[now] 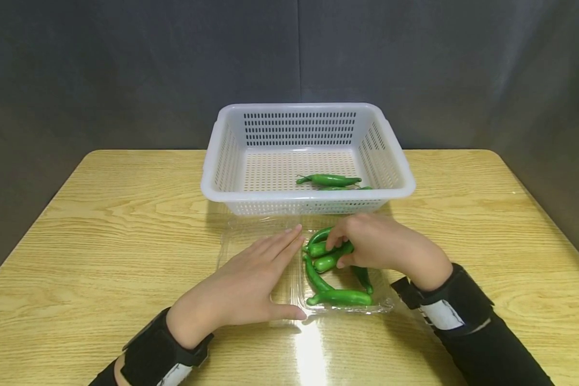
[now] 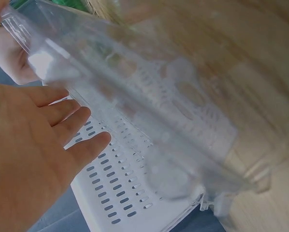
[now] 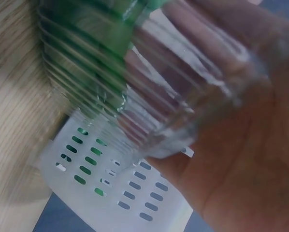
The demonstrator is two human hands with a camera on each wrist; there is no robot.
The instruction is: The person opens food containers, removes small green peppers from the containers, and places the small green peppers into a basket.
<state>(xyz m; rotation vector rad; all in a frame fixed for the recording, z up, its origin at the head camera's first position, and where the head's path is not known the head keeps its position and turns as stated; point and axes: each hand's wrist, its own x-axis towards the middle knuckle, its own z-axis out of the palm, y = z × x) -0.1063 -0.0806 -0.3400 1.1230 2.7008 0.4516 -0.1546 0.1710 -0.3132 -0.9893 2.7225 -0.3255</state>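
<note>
Backdrop: dark grey panels (image 1: pixel 149 69) behind and along both sides of a light wood-grain table (image 1: pixel 101 241).

White perforated plastic basket (image 1: pixel 301 197) at the table's far edge, upright, centred.

Clear plastic clamshell container (image 1: pixel 336 279) just in front of the basket, unfolded flat. Filled half to the right; lid half (image 1: pixel 243 236) to the left, partly under the left hand.

Left hand (image 1: pixel 243 289): extended across the lid half, fingers straight, thumb apart from them, fingertips near the hinge line. Nothing gripped. Contact with the plastic: cannot tell.

Right hand (image 1: pixel 376 241): reaches into the filled half from the right, fingers and thumb bent, clamped on one green chili pepper (image 1: pixel 325 263). That pepper lies within the container, partly hidden by the hand. In the right wrist view the ribbed clear wall stands before the fingers.

Black wrist straps, left (image 1: pixel 161 346) and right (image 1: pixel 455 303), each with a white patch.

Other green chili peppers in the filled half: a curved one (image 1: pixel 320 234) at the back, one lengthwise (image 1: pixel 340 297) along the front, a slanting one (image 1: pixel 316 276) at left. Further peppers (image 1: pixel 336 180) lie inside the basket by its front wall.
</note>
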